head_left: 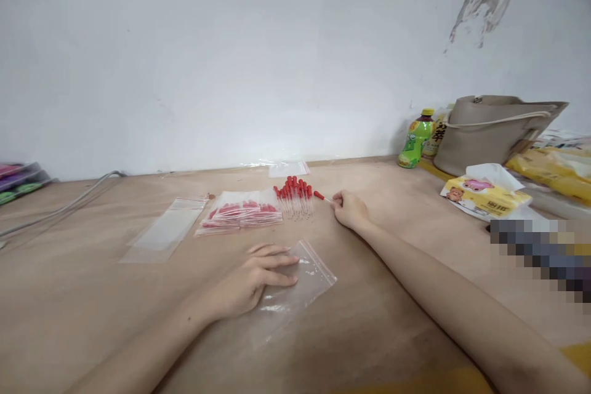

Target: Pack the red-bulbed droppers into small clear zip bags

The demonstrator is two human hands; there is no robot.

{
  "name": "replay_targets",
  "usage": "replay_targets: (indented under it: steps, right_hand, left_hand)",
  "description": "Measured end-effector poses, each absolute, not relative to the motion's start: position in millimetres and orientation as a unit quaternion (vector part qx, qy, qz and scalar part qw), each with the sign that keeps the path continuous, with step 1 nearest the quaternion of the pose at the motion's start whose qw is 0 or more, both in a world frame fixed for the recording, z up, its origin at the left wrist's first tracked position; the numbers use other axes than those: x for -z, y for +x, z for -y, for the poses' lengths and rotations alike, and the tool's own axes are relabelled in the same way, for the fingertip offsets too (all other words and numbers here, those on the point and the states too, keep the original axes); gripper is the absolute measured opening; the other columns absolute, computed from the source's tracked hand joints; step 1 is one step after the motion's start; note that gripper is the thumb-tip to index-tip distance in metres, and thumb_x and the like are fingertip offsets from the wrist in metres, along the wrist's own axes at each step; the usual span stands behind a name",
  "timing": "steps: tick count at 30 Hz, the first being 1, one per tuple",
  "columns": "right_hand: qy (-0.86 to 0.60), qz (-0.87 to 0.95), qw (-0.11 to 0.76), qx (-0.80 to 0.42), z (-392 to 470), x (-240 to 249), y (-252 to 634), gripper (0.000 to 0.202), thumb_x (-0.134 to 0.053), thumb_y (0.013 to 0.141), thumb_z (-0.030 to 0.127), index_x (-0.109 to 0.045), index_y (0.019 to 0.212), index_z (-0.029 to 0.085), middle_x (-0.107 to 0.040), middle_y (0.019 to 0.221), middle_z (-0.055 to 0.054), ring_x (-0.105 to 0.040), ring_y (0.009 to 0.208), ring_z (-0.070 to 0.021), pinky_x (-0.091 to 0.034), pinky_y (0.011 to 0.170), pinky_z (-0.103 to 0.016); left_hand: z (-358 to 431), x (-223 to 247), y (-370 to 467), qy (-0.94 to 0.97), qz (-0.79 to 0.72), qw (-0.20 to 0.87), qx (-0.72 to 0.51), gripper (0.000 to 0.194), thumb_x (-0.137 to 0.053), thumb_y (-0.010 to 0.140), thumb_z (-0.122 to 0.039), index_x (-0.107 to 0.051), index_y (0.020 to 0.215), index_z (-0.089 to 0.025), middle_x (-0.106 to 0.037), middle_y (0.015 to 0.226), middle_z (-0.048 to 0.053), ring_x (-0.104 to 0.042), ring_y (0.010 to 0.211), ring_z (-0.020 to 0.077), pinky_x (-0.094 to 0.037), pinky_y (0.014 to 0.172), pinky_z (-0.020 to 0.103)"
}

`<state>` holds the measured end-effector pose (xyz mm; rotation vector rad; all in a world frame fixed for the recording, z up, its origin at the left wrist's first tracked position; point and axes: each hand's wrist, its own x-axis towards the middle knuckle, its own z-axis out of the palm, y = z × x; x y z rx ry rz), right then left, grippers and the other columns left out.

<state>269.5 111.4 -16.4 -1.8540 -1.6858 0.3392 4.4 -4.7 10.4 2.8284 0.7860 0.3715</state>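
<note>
My left hand lies with its fingers spread on a clear zip bag, which is flat on the table and angled with its seal to the upper right. Held by its thin end in my right hand is a dropper with a red rubber bulb, the bulb pointing left. Just left of it lies a pile of red-bulbed droppers, bulbs toward the wall. Beside the pile are stacked zip bags with red bulbs showing through. Farther left are flat clear bags.
Against the wall lies another clear bag. On the right stand a green bottle, a beige bag and a yellow tissue pack. A grey cable runs along the left. Brown paper covers the table.
</note>
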Motion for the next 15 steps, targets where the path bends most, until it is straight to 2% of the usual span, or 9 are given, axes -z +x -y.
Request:
replay_targets:
  steps: [2, 4, 6, 8, 11, 13, 15]
  right_hand:
    - [-0.7, 0.634, 0.301, -0.136, -111, 17, 272, 0.023, -0.055, 0.074, 0.034, -0.057, 0.093, 0.021, -0.065, 0.092, -0.005, -0.058, 0.087, -0.0196, -0.041, 0.068, -0.029]
    - [-0.7, 0.633, 0.3, -0.141, -112, 17, 273, 0.029, -0.058, 0.071, 0.041, -0.057, 0.092, 0.022, -0.066, 0.089, -0.004, -0.059, 0.085, -0.019, -0.041, 0.068, -0.028]
    - [-0.701, 0.638, 0.287, -0.136, -113, 17, 271, 0.031, -0.057, 0.071, 0.042, -0.056, 0.094, 0.022, -0.066, 0.091, -0.004, -0.059, 0.087, -0.0196, -0.041, 0.068, -0.029]
    - [-0.703, 0.653, 0.257, -0.119, -113, 14, 270, 0.028, -0.054, 0.075, 0.038, -0.056, 0.097, 0.02, -0.065, 0.095, -0.007, -0.058, 0.089, -0.0221, -0.041, 0.07, -0.031]
    - [-0.695, 0.677, 0.221, -0.097, -109, 7, 271, 0.035, -0.05, 0.078, 0.031, -0.051, 0.109, 0.015, -0.062, 0.101, -0.015, -0.056, 0.094, -0.0274, -0.04, 0.073, -0.035]
    - [-0.679, 0.692, 0.226, -0.093, -104, 2, 275, 0.042, -0.048, 0.079, 0.027, -0.044, 0.118, 0.011, -0.06, 0.102, -0.019, -0.056, 0.094, -0.0284, -0.04, 0.074, -0.035]
    - [-0.646, 0.711, 0.258, -0.103, -99, 1, 280, 0.049, -0.046, 0.08, 0.024, -0.036, 0.126, 0.009, -0.06, 0.097, -0.018, -0.056, 0.09, -0.0262, -0.04, 0.074, -0.034]
  left_hand:
    - [8, -10, 8, 0.938, -0.299, 0.076, -0.156, 0.044, -0.038, 0.084, -0.007, -0.056, 0.114, -0.033, -0.051, 0.125, -0.002, -0.042, 0.118, 0.0217, -0.036, 0.096, 0.045]
    - [16, -8, 15, 0.923, -0.337, 0.078, -0.172, 0.034, -0.041, 0.088, -0.018, -0.054, 0.118, -0.029, -0.051, 0.125, 0.003, -0.045, 0.115, 0.0222, -0.039, 0.095, 0.043]
    - [24, -6, 21, 0.916, -0.359, 0.084, -0.16, 0.037, -0.045, 0.088, -0.032, -0.046, 0.125, -0.026, -0.046, 0.13, 0.005, -0.042, 0.118, 0.0242, -0.039, 0.095, 0.044]
    - [29, -4, 24, 0.918, -0.363, 0.087, -0.136, 0.045, -0.046, 0.087, -0.039, -0.039, 0.13, -0.026, -0.037, 0.136, 0.006, -0.035, 0.124, 0.026, -0.035, 0.097, 0.046]
    - [27, -5, 23, 0.926, -0.35, 0.1, -0.1, 0.048, -0.043, 0.088, -0.041, -0.034, 0.133, -0.028, -0.029, 0.14, 0.005, -0.027, 0.128, 0.0257, -0.029, 0.101, 0.047]
    - [22, -5, 20, 0.931, -0.338, 0.113, -0.083, 0.047, -0.042, 0.088, -0.043, -0.034, 0.133, -0.028, -0.028, 0.14, 0.004, -0.026, 0.128, 0.0246, -0.027, 0.102, 0.047]
    - [18, -5, 17, 0.934, -0.324, 0.124, -0.08, 0.047, -0.043, 0.088, -0.043, -0.035, 0.132, -0.029, -0.029, 0.14, 0.003, -0.026, 0.128, 0.0237, -0.025, 0.103, 0.046]
